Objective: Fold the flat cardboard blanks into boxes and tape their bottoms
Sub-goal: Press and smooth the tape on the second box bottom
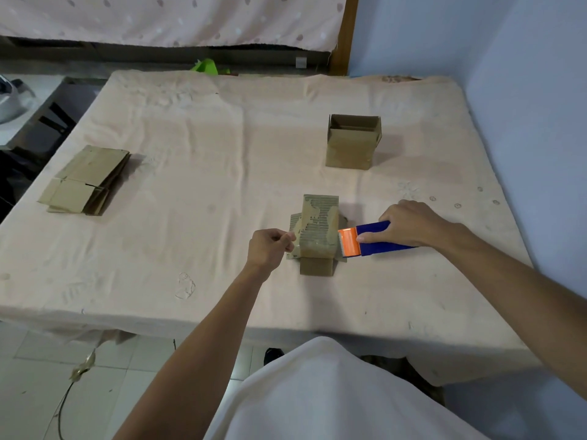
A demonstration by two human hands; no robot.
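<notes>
Had the box (320, 214) flipped bottom-up near the front middle of the cloth-covered table (190, 138), long axis running away from the body, old tape scars showing on top. Clamped the right hand (409, 225) round the blue handle of the tape dispenser (371, 241), fingers curled over it, thumb along the near side, orange head touching the box's right edge. Kept the left hand (270, 249) tight at the box's left edge, thumb and fingertips pinched together, seemingly on the free end of the tape (313, 247), though too glossy and small to call for certain. Put the strip crosswise, then: left to right over the near part of the bottom, square to the box's length, one hand at each end. Judged the whole coming move to hang on that line, with the box lying directly left of the dispenser and touching it, the right hand by far the nearer to the blade. Called, most likely, for a downward tilt at that right edge to sever the strip while the left pinned its end. Risked dragging the light box sideways if pulled too hard. Left the finished box (352, 141) standing open-topped well beyond, and the stack of flat blanks (85, 181) far off to the left.
</notes>
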